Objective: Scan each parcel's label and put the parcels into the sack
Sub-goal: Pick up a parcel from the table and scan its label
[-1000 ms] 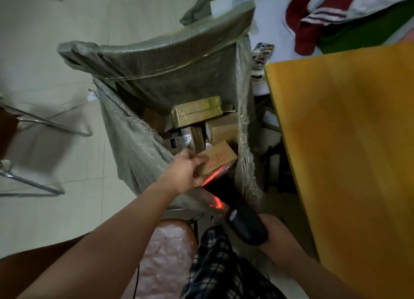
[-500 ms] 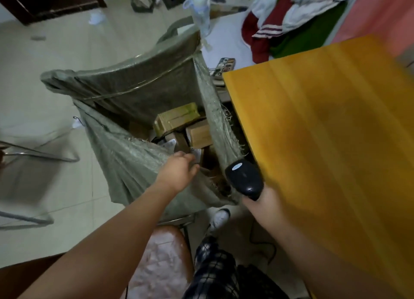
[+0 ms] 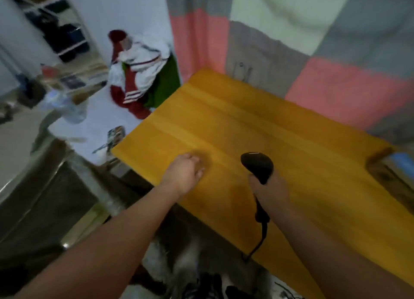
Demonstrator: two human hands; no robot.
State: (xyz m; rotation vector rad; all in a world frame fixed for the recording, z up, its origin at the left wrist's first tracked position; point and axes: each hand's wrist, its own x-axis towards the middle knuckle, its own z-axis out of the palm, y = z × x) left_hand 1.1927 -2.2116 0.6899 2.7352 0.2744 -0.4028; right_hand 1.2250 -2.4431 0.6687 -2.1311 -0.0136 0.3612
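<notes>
Whole view motion-blurred. Sack (image 3: 44, 198) at lower left, beside yellow table (image 3: 224, 124), cut off by frame. It reads as grey-green smear; mouth and contents not discernible. Scanner (image 3: 257, 166) black, rounded head, cable trailing toward near table edge (handle hidden in fist). Right hand (image 3: 271, 193) clenched round scanner above table. Left hand (image 3: 183, 173) over table, fingers loosely bent, fingertips hidden, nothing seen held.

head cam | looks forward and down | close over yellow table (image 3: 257, 124) | single view
</notes>
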